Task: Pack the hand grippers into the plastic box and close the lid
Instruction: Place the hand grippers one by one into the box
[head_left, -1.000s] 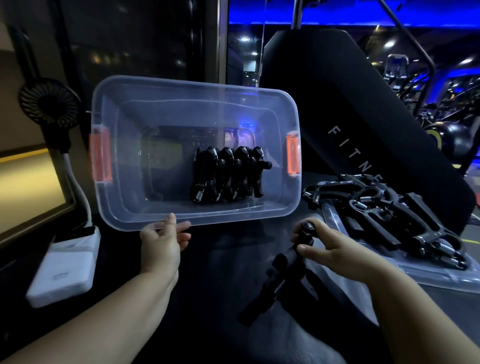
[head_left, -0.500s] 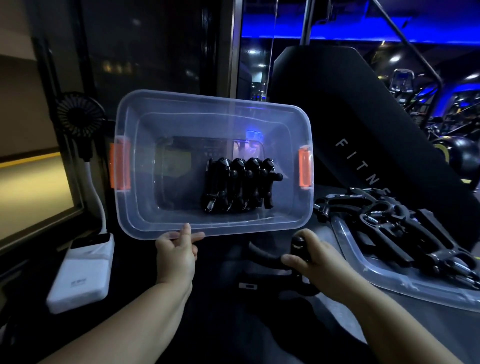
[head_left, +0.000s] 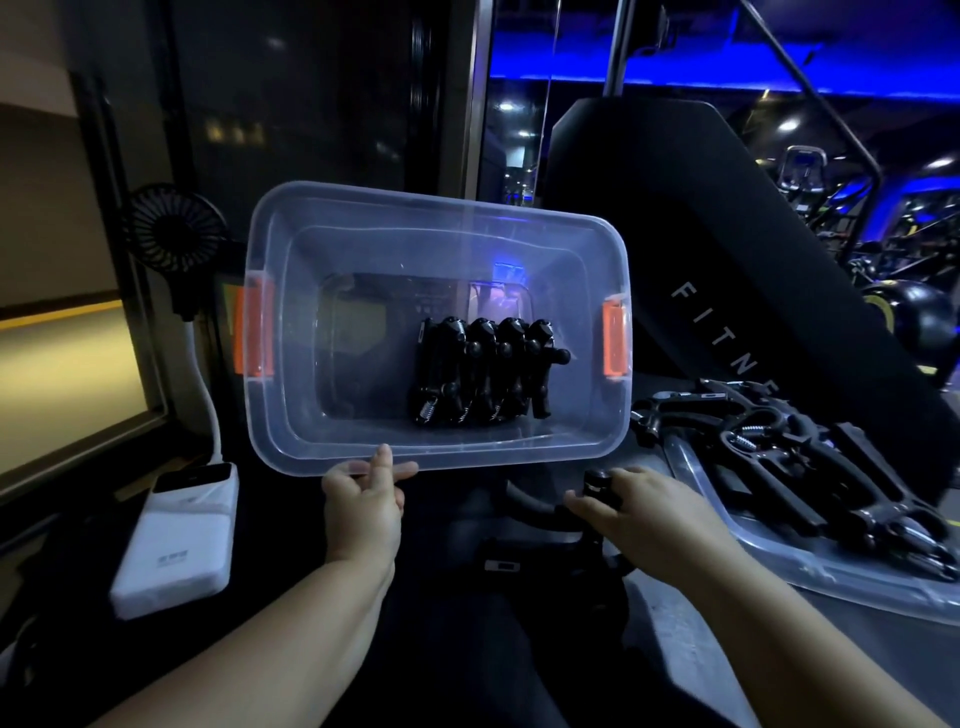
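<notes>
A clear plastic box (head_left: 291, 415) with orange latches stands tilted toward me, its opening facing the camera. Several black hand grippers (head_left: 480, 371) stand in a row inside it, right of middle. My left hand (head_left: 363, 501) grips the box's near rim from below. My right hand (head_left: 644, 506) holds one black hand gripper (head_left: 597, 486) by its handle, just below the box's right corner. More black hand grippers (head_left: 795, 467) lie piled on the clear lid (head_left: 810, 574) at the right.
A white power bank (head_left: 176, 538) lies at the left with a cable running up to a small black fan (head_left: 174, 236). A large black padded gym machine (head_left: 727, 270) stands behind the box at the right. A window ledge runs along the left.
My right hand has brought the gripper closer to the box, its handle now upright. My left hand keeps its hold on the rim.
</notes>
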